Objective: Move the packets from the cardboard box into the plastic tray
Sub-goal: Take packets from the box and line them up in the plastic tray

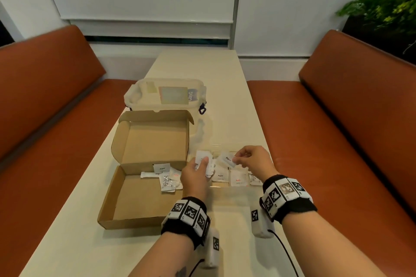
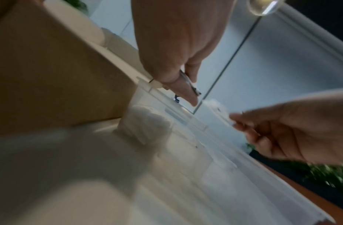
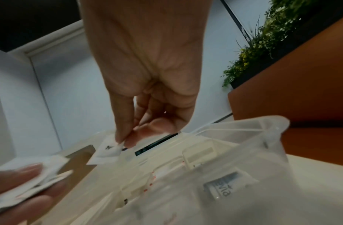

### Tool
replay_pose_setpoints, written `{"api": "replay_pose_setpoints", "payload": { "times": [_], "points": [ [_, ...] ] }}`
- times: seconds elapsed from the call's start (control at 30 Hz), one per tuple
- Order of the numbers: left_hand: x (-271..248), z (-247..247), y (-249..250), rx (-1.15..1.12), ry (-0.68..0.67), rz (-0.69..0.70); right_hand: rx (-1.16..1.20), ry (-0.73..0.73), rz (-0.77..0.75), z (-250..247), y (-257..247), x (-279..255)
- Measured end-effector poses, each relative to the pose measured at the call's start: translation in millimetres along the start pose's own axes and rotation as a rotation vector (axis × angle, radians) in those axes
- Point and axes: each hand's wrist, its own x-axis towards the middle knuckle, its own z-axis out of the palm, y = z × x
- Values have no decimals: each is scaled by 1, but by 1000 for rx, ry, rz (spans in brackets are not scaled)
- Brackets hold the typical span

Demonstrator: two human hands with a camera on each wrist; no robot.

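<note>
Hands pinching white packets (printed "Pepper")

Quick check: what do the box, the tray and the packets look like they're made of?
Cardboard box: brown corrugated card, matte, with folded flaps and tabs. Plastic tray: clear, slightly glossy, probably thin moulded plastic; the table shows through it. Packets: white printed sachets, likely paper or coated paper; the right hand pinches one, the left hand holds several.

Both forearms extend forward, each wrist wearing a black band with printed markers. The left hand has its fingers curled around a small bundle. The right hand has its thumb and fingertips pinched together.
</note>
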Motion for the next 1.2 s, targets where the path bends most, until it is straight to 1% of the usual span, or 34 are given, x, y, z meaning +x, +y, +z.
{"api": "replay_pose_setpoints", "payload": {
  "times": [0.07,0.17,0.33,0.43,0.5,0.63,0.73,0.8,0.93,1.0,1.03,1.1,1.17,1.2],
  "points": [
    [3,-3,-1,-42,76,-16,-66,-1,6,1,2,3],
    [7,-6,-3,-54,123,-9,-213,-77,7,16,1,7],
    [9,-6,-7,22,103,27,-555,-83,-35,45,-2,17],
    [9,-6,-8,62,90,60,-690,-96,-60,55,2,19],
    [8,-6,-10,81,85,78,-743,-105,-77,58,4,18],
    [7,-7,-10,117,96,110,-744,-129,-122,60,4,18],
    [7,-7,-10,137,97,124,-791,-167,-140,62,6,19],
    [7,-7,-10,140,92,126,-805,-164,-145,63,9,19],
    [7,-7,-8,107,70,102,-777,-136,-149,64,11,19],
    [7,-8,-7,80,46,79,-693,-110,-156,64,10,18],
    [7,-8,-6,69,33,63,-605,-88,-165,63,8,18],
    [8,-8,-5,54,6,37,-341,-39,-177,61,1,15],
    [10,-9,-3,34,-50,14,-75,-1,-158,58,-8,13],
    [10,-10,-2,23,-82,6,10,-6,-147,56,-13,12]
  ]
}}
